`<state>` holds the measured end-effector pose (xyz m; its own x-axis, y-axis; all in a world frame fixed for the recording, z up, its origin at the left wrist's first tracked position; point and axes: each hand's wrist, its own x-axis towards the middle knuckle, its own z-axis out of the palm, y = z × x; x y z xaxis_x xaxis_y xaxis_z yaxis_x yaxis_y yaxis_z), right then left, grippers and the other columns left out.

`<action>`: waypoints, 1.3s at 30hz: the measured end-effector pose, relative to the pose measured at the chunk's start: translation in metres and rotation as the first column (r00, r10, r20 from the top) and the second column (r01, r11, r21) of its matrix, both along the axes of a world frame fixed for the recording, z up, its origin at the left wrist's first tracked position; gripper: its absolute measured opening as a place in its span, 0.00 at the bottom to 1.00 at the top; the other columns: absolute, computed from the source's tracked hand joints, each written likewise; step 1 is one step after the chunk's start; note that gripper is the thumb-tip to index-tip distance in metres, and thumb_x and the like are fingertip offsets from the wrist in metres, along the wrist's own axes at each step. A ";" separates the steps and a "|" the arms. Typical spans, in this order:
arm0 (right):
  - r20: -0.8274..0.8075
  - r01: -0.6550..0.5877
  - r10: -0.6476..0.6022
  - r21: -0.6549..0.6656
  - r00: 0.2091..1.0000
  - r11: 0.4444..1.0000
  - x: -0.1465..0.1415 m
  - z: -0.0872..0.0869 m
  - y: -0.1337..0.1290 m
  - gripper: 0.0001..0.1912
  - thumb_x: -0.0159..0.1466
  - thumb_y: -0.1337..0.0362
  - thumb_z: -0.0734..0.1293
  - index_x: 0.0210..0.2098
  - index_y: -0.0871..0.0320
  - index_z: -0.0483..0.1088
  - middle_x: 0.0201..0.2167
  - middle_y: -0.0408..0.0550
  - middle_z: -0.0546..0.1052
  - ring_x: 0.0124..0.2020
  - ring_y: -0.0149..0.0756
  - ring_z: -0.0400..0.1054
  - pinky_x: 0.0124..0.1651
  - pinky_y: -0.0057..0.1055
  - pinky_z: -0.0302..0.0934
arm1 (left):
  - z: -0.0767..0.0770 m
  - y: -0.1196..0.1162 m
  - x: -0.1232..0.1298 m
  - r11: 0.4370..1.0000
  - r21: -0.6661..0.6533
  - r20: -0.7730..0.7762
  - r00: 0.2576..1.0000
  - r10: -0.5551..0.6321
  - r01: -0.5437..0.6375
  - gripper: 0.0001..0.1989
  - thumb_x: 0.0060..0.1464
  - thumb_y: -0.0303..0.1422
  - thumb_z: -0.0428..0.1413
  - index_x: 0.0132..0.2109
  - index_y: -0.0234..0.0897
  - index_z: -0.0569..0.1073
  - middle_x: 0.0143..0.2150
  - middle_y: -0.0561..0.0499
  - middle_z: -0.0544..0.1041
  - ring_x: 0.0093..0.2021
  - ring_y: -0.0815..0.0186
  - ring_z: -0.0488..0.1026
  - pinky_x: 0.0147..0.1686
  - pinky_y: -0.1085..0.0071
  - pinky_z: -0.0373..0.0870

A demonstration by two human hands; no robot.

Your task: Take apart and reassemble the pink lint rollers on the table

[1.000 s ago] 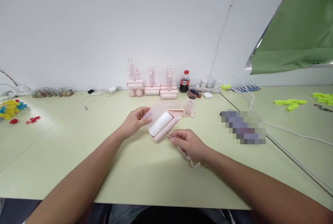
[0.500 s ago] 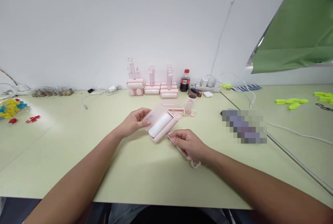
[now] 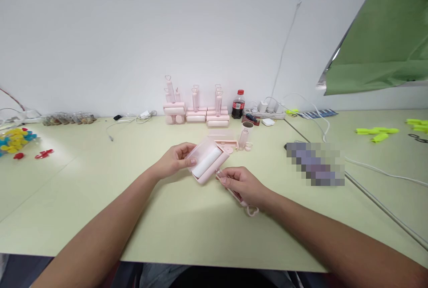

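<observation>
A pink lint roller (image 3: 207, 166) with a white sticky roll is held tilted above the table between both hands. My left hand (image 3: 178, 158) grips the clear cover over its roll, thumb on top. My right hand (image 3: 243, 184) is closed around the handle, whose heart-shaped loop (image 3: 253, 211) sticks out below the fingers. Just behind the roller lie pink lint roller parts (image 3: 225, 144), partly hidden by it. Beside them stand a clear handle piece (image 3: 244, 138) and a cardboard-cored roll (image 3: 248, 125).
Several pink lint rollers (image 3: 218, 121) stand at the wall, by a cola bottle (image 3: 238, 104) and a power strip (image 3: 267, 112). A blurred-out item (image 3: 314, 163) lies right. Yellow-green pieces (image 3: 377, 132) are farther right; colourful pieces (image 3: 16, 140) sit far left.
Both hands keep their hold on the lint roller. The clear cover sits slightly closer over the roll; otherwise the view has only shifted a little.
</observation>
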<state>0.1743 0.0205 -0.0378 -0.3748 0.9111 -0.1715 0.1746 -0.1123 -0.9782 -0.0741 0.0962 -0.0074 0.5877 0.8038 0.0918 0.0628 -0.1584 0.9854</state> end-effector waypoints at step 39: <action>-0.291 0.005 -0.002 0.011 0.957 1.000 0.001 0.000 -0.001 0.23 0.62 0.46 0.66 0.45 0.59 0.71 0.29 0.43 0.71 0.22 0.27 0.64 0.26 0.28 0.63 | -0.014 0.037 -0.040 0.884 0.289 -0.247 0.863 0.441 -0.369 0.12 0.50 0.39 0.51 0.39 0.37 0.70 0.30 0.55 0.68 0.29 0.68 0.63 0.29 0.71 0.62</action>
